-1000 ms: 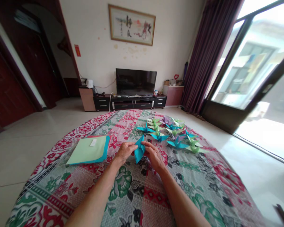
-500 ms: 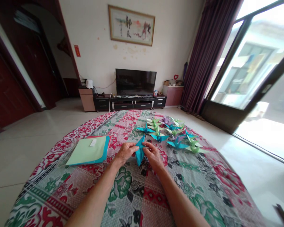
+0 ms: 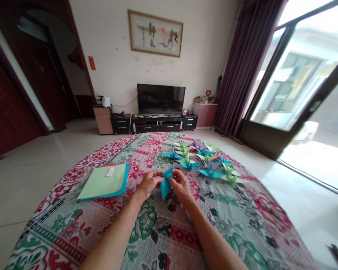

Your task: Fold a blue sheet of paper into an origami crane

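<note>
Pinching folded blue paper (image 3: 165, 186), left fingers (image 3: 158, 179) and right fingers (image 3: 177, 180) closed on it, some partly hidden from view.

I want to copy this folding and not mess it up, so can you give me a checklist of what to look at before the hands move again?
1. Left hand has hold of the blue folded paper: ok, it grips the left side.
2. Right hand has hold too: ok, it grips the right side.
3. Paper cranes apart from both hands: ok, they sit beyond the right hand and off to its right.
4. Paper stack out of the way: ok, it lies left of the left hand on the tablecloth.
5. Creases sharp: cannot tell, too small and partly covered.
</note>
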